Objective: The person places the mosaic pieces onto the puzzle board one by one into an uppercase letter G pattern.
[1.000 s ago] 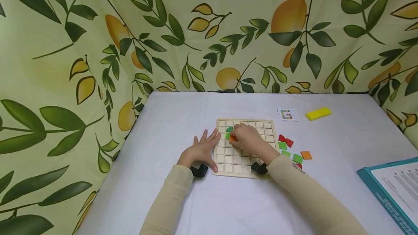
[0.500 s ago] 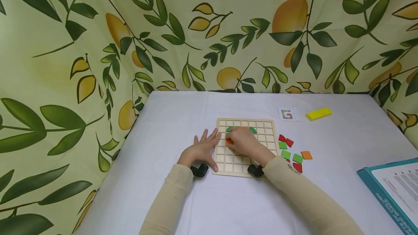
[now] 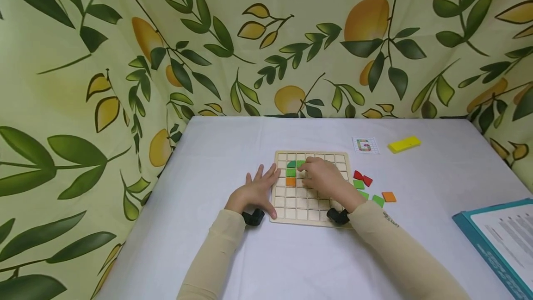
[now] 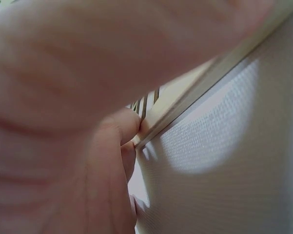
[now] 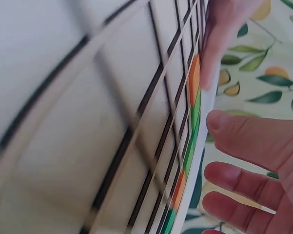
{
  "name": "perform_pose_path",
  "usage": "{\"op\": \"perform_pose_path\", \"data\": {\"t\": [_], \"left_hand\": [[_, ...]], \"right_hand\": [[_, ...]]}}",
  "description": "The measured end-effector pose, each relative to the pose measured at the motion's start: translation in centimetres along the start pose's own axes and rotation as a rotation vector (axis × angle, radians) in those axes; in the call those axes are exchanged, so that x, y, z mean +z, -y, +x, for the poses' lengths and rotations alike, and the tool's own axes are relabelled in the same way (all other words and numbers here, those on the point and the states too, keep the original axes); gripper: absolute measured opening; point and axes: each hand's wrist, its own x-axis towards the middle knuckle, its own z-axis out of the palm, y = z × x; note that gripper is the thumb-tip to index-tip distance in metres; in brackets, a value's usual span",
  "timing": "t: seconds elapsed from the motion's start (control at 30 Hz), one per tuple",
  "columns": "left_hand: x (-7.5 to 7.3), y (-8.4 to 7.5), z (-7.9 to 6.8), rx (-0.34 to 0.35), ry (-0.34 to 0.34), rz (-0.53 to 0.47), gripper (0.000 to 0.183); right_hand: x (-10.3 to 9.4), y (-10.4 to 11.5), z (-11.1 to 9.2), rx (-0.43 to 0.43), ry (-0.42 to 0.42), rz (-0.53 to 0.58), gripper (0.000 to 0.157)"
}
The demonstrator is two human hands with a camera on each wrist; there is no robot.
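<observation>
A wooden grid board (image 3: 287,212) lies on the white table. My left hand (image 3: 254,193), fingers spread, rests along its left edge, thumb near the front corner and fingertips higher up. Set in the board's cells are a dark green rounded tile (image 3: 291,164), a green square tile (image 3: 290,172), an orange square tile (image 3: 290,181) below it and another green tile (image 3: 300,164) in the top row. Over the board hovers my right hand (image 3: 325,177), hiding part of that row. In the right wrist view its thumb and fingers (image 5: 239,180) are apart, with nothing between them.
Right of the board lie loose tiles: red pieces (image 3: 367,181), green squares (image 3: 358,184) and an orange square (image 3: 389,196). Behind them are a pattern card (image 3: 366,145) and a yellow block (image 3: 404,144). A teal-edged box (image 3: 495,244) stands at the right edge.
My right hand has let go of the orange square tile, which now sits in the left column, and has drawn back to the right. My left hand has stayed put.
</observation>
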Motion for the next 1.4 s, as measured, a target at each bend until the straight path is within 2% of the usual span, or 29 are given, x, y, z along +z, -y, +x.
{"op": "perform_pose_path", "data": {"t": [0.33,0.53,0.7,1.0,1.4], "left_hand": [[-0.1,0.0,0.0,-0.009,0.001,-0.013,0.137],[0.0,-0.2,0.1,-0.005,-0.003,-0.023,0.137],[0.0,0.0,0.2,-0.003,-0.002,-0.017,0.138],[0.1,0.0,0.1,-0.001,-0.005,-0.01,0.136],[0.1,-0.1,0.1,0.001,-0.009,-0.009,0.137]], "right_hand": [[-1.7,-4.1,-2.9,0.087,-0.046,-0.001,0.024],[-2.1,-7.1,-5.4,0.197,-0.028,0.02,0.024],[-2.0,-8.7,-7.1,0.241,-0.015,0.022,0.023],[-2.2,-9.5,-8.5,0.27,0.033,0.037,0.026],[-2.4,-9.5,-8.8,0.273,0.028,0.035,0.022]]}}
